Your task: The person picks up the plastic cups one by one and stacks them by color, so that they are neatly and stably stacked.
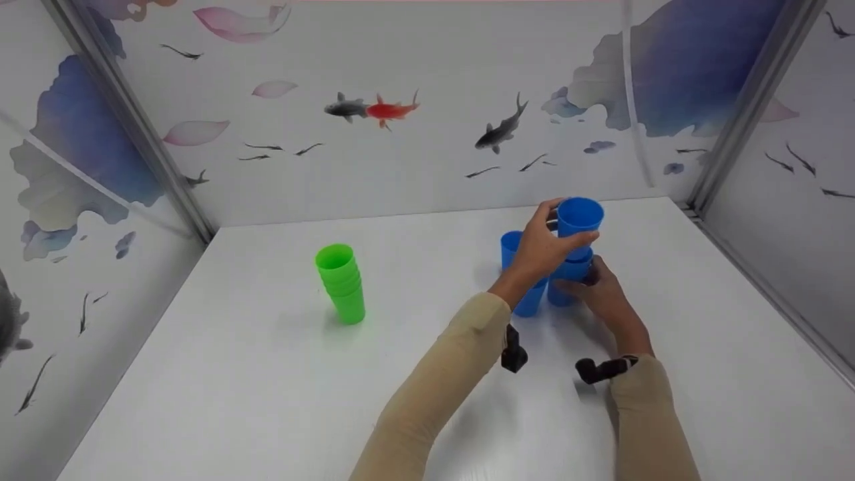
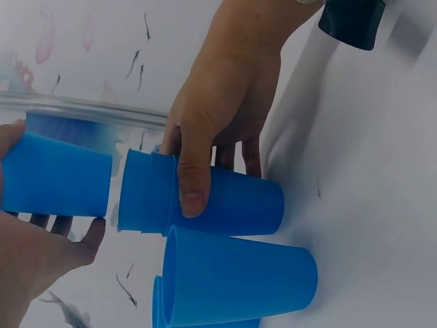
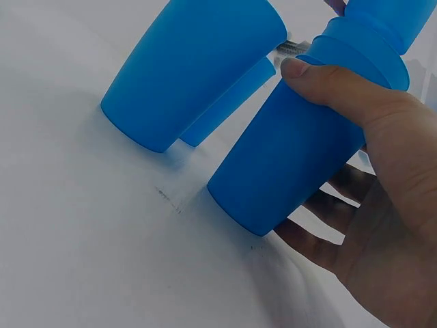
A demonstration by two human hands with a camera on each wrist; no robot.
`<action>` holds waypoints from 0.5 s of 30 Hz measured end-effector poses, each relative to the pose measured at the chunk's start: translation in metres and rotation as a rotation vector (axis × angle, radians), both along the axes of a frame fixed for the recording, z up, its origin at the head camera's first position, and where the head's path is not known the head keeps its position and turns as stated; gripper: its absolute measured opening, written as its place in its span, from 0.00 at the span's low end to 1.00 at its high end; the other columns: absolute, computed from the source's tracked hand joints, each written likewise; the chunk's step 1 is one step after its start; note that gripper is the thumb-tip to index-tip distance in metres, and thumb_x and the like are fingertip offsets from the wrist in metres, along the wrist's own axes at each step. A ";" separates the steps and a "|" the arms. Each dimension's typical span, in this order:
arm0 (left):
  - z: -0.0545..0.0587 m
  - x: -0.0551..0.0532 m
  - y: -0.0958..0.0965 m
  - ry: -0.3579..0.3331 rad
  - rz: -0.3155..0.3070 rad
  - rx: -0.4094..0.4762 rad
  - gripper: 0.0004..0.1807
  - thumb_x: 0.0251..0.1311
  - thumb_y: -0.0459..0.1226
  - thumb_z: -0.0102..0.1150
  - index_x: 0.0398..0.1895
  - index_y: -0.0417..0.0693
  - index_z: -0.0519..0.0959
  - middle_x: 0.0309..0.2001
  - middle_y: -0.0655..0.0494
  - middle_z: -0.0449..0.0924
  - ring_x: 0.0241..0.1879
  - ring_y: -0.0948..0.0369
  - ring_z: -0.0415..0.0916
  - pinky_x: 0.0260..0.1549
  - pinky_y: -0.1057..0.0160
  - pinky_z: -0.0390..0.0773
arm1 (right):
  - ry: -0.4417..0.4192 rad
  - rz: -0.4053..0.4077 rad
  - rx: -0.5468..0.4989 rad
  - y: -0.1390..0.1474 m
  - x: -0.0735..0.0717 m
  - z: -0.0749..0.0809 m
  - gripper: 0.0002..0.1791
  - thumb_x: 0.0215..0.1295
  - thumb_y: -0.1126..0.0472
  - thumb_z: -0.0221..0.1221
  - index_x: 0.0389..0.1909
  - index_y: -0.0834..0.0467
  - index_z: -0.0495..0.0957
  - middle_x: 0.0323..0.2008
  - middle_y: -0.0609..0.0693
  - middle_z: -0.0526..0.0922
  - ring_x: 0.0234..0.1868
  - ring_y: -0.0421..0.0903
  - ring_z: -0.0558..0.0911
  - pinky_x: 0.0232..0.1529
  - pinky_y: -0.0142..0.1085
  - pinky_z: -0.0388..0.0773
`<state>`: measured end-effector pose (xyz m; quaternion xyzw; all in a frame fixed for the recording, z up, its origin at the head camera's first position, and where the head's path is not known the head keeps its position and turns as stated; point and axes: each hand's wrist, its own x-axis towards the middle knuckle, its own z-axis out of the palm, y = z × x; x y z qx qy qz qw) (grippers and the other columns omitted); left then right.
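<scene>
My left hand point(image 1: 540, 246) grips a blue cup point(image 1: 580, 215) by its sides, just above a short stack of nested blue cups point(image 2: 235, 205). In the left wrist view a narrow gap shows between the held cup's base and the stack's top rim. Around that stack my right hand point(image 1: 606, 297) is curled, thumb across the near side and fingers behind, as the right wrist view shows. The stack stands upright on the white table. Close to its left are two more upright blue cups, a nearer one point(image 2: 239, 280) and a farther one point(image 1: 509, 247).
A stack of several green cups point(image 1: 351, 304) stands on the left part of the white table point(image 1: 267, 401). White panels with painted fish point(image 1: 394, 110) and petals enclose the table at the back and both sides, joined by metal corner posts point(image 1: 127, 113).
</scene>
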<state>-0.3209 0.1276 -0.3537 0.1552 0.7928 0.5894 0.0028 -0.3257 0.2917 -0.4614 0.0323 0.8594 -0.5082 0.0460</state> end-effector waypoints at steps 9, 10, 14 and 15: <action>-0.015 -0.001 0.002 0.018 -0.024 0.019 0.40 0.60 0.49 0.69 0.73 0.56 0.63 0.71 0.55 0.70 0.71 0.56 0.69 0.67 0.52 0.73 | -0.003 0.004 0.013 0.001 -0.002 0.001 0.68 0.54 0.28 0.64 0.80 0.55 0.32 0.80 0.63 0.44 0.80 0.68 0.46 0.75 0.67 0.48; -0.016 0.000 0.002 0.016 -0.025 0.019 0.40 0.60 0.49 0.69 0.73 0.56 0.63 0.72 0.55 0.69 0.71 0.56 0.68 0.68 0.52 0.72 | 0.002 0.004 0.011 0.001 -0.002 0.000 0.69 0.53 0.28 0.64 0.80 0.55 0.32 0.80 0.63 0.44 0.80 0.67 0.46 0.75 0.66 0.48; -0.019 -0.001 0.001 0.009 -0.020 0.004 0.40 0.59 0.49 0.70 0.73 0.58 0.63 0.72 0.56 0.69 0.72 0.57 0.66 0.69 0.53 0.71 | 0.027 0.017 0.003 0.002 -0.001 -0.001 0.69 0.53 0.28 0.64 0.81 0.54 0.31 0.80 0.63 0.44 0.80 0.67 0.47 0.75 0.66 0.48; -0.020 -0.001 0.000 0.010 -0.018 0.001 0.40 0.59 0.49 0.70 0.73 0.59 0.64 0.72 0.56 0.70 0.73 0.58 0.66 0.69 0.53 0.71 | 0.033 0.020 0.000 0.002 -0.001 -0.001 0.69 0.54 0.28 0.64 0.81 0.54 0.31 0.80 0.63 0.44 0.80 0.67 0.47 0.75 0.66 0.48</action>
